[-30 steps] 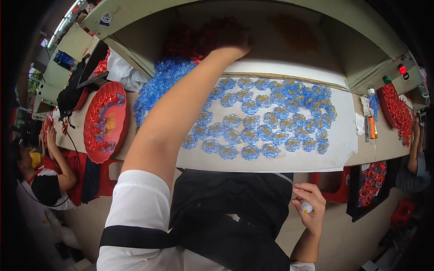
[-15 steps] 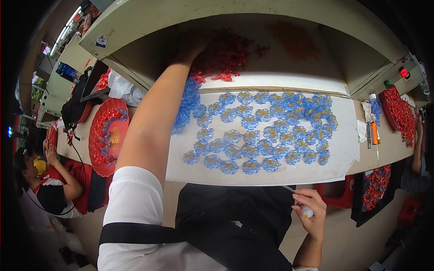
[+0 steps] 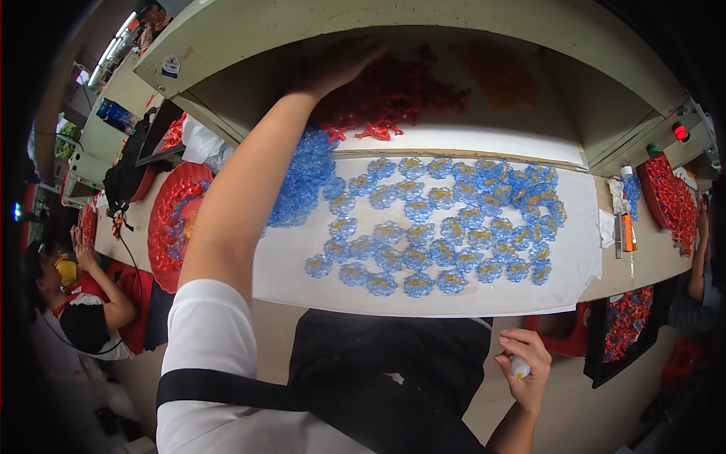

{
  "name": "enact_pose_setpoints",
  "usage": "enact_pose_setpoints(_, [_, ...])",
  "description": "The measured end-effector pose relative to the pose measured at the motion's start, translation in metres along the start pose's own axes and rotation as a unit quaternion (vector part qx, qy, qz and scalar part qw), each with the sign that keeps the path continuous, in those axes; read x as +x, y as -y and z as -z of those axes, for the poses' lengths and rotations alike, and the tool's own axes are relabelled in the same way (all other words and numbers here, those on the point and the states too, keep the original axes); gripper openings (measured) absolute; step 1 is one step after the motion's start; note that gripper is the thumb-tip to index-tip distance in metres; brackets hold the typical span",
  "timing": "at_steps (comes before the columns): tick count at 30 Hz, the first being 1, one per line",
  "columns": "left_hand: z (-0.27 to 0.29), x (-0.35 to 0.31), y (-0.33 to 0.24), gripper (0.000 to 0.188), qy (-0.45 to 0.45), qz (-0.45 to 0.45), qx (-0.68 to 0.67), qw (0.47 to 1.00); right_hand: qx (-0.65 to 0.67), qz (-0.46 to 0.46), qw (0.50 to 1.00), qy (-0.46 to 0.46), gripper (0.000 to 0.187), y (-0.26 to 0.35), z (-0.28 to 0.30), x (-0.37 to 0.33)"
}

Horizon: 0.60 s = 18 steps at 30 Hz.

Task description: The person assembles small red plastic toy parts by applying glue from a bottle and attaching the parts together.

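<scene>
My left hand (image 3: pixel 346 66) reaches far into the shaded box-like recess, over a heap of red plastic pieces (image 3: pixel 401 102). Its fingers look stretched out, though shadow blurs them. Below the work surface's front edge, my right hand (image 3: pixel 528 371) is closed around a small white bottle-like tool (image 3: pixel 520 368) with a yellow spot on its end. Clear blue flower-shaped pieces (image 3: pixel 418 284), with yellow at their centres, lie in loose rows on the white sheet (image 3: pixel 325 296). Beside my left forearm is a pile of plain blue pieces (image 3: pixel 306 178).
A pale booth (image 3: pixel 484 23) arches over the far side, with orange-yellow pieces (image 3: pixel 495 72) at its back. Left stands a red basin (image 3: pixel 162 253) of pieces; right are a red bowl (image 3: pixel 658 181), an orange-handled cutter (image 3: pixel 627 231) and a black tray (image 3: pixel 601 371). Another person (image 3: pixel 94 303) sits at left.
My left hand has moved right over the red heap, and red pieces now spread farther right. My right hand has shifted slightly down and right, still holding the white tool.
</scene>
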<state>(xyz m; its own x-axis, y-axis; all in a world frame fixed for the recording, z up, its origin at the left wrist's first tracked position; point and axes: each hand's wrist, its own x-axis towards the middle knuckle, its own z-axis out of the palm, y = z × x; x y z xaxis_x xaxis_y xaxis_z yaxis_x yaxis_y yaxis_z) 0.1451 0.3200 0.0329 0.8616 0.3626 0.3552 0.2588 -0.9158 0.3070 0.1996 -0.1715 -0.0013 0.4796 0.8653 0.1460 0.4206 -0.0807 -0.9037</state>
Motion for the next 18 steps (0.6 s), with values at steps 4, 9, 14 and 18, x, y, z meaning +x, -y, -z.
enact_pose_setpoints(4, [0.009, -0.051, 0.021, 0.047, 0.051, 0.176, 0.078, 0.980, 0.004, -0.005, 1.000, 0.008, 0.026, -0.006, -0.003, 0.005])
enact_pose_setpoints(9, [-0.039, -0.048, 0.017, 0.047, -0.058, 0.122, 0.350, 0.927, -0.017, 0.040, 0.999, 0.021, 0.026, 0.005, -0.004, 0.007])
enact_pose_setpoints(14, [-0.020, -0.027, -0.015, 0.054, -0.038, 0.116, 0.290, 0.949, -0.019, 0.008, 1.000, -0.003, 0.026, 0.004, 0.000, -0.003])
enact_pose_setpoints(18, [-0.024, 0.014, -0.024, 0.049, -0.052, 0.087, 0.092, 0.991, -0.025, 0.004, 1.000, 0.004, 0.027, 0.007, -0.001, -0.004])
